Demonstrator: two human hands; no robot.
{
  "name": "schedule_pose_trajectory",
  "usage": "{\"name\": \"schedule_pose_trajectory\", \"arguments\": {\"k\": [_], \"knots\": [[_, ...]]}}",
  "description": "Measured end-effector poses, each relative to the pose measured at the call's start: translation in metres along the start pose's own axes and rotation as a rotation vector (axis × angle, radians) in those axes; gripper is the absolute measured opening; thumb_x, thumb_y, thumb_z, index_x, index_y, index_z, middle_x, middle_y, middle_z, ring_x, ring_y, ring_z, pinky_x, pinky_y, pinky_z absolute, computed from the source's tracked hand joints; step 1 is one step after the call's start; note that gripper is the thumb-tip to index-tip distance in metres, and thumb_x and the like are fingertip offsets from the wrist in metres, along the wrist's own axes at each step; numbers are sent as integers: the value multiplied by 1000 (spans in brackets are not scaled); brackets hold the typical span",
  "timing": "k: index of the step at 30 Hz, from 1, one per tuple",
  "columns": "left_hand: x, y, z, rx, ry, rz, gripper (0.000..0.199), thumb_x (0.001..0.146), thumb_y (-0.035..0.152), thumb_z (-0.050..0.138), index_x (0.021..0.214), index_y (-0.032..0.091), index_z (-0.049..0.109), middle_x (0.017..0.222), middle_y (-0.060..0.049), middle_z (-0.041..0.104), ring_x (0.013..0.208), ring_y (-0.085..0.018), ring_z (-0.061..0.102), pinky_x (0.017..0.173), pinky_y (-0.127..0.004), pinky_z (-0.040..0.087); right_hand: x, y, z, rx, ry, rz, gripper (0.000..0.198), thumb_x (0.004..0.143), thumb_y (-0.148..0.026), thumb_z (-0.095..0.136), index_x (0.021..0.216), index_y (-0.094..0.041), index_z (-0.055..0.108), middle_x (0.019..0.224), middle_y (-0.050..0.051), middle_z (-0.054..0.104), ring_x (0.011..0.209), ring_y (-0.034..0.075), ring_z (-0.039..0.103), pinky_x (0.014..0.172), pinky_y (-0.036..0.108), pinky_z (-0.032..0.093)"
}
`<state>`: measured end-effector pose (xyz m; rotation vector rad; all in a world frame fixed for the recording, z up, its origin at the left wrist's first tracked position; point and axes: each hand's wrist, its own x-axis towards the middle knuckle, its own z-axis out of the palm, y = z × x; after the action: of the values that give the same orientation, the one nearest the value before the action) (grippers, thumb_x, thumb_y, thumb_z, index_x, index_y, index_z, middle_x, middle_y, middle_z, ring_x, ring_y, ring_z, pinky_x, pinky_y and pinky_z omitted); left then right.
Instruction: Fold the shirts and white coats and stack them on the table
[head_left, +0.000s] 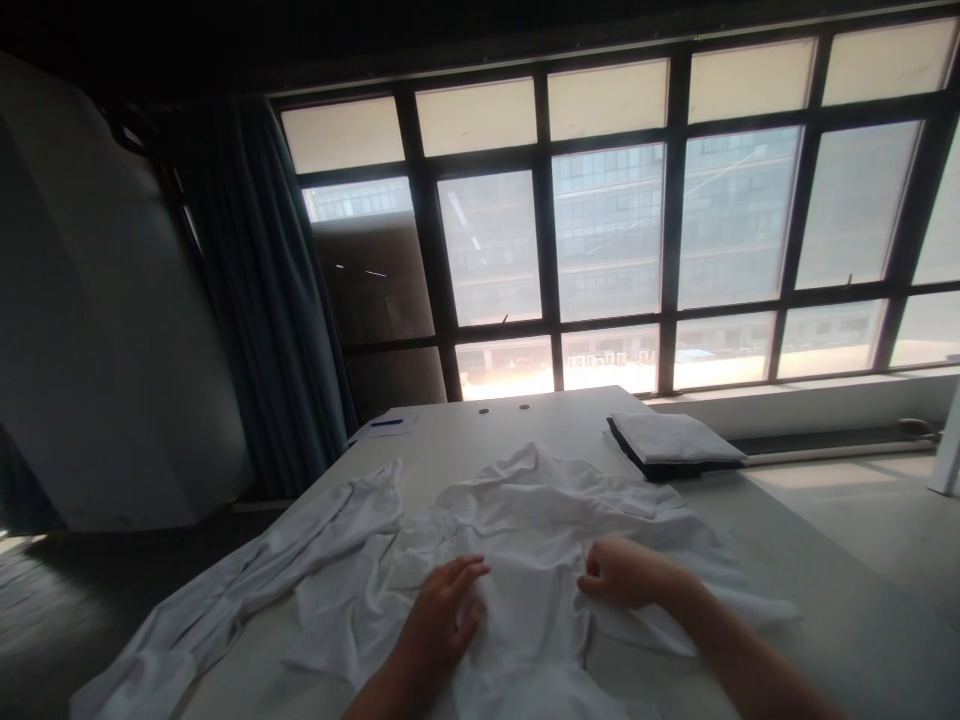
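Note:
A crumpled white shirt [517, 590] is spread over the white table [465, 430] in front of me. My left hand [441, 620] lies on the cloth, left of the middle, with its fingers stretched out. To the right, my right hand [619, 572] is closed, pinching a raised fold of the shirt between its fingers. Part of the fabric near the table's front is hidden under my left hand and forearm.
More white cloth [300, 550] lies bunched along the table's left side. A folded stack of white and black fabric [675, 442] rests at the right far edge. Paper with a blue pen [387, 423] lies at the far left corner. Windows and a dark curtain [262, 300] stand behind.

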<state>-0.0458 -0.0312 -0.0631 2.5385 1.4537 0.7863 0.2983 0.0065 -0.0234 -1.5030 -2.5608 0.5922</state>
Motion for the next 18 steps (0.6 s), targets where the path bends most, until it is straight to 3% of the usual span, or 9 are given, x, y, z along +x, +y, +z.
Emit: {"name": "schedule_pose_trajectory", "arguments": {"k": [2,4,7,10,12,15,18], "knots": [[0,-26,7,90,-17,-6,54,91,35,61,144,31,52,151,-9,52,137,-32,49,113,-50,42,-5,-5,-4,-2,-24,17,39,89,-44,52,73,-19,78,67,9,73,62,21,64,62,31,46],[-2,-42,12,150,-69,-9,60,90,43,64,147,32,50,152,-9,51,138,-33,48,114,-51,41,-6,-7,-6,20,-22,9,35,87,-46,55,82,-20,78,76,8,76,66,20,65,60,29,44],[-3,-42,9,169,-104,-21,56,87,46,66,141,32,56,147,-9,56,134,-32,52,114,-48,40,1,-5,-5,57,99,10,34,87,-47,56,100,-22,76,92,7,77,78,20,68,69,28,46],[3,-24,-5,162,-124,-57,32,92,48,59,115,29,72,123,-7,71,116,-28,63,104,-41,44,15,10,4,14,277,129,36,90,-39,52,114,-20,71,114,11,73,106,25,66,93,34,44],[7,-14,-14,177,-140,-117,39,100,47,44,90,24,74,97,-6,75,95,-23,68,88,-33,47,21,26,13,-32,336,226,46,89,-34,51,130,-17,63,139,17,60,131,32,51,109,44,33],[12,-11,-19,227,-145,-223,56,106,43,30,72,22,69,76,-5,73,75,-19,68,69,-28,42,23,50,26,-78,281,336,62,92,-41,49,149,-19,46,161,17,35,149,36,26,118,55,17],[10,-13,-12,296,-136,-242,52,105,42,33,72,22,68,75,-6,74,72,-21,69,66,-28,40,20,61,26,-66,191,341,66,89,-48,52,149,-21,46,160,16,37,148,37,30,117,57,20]]}}
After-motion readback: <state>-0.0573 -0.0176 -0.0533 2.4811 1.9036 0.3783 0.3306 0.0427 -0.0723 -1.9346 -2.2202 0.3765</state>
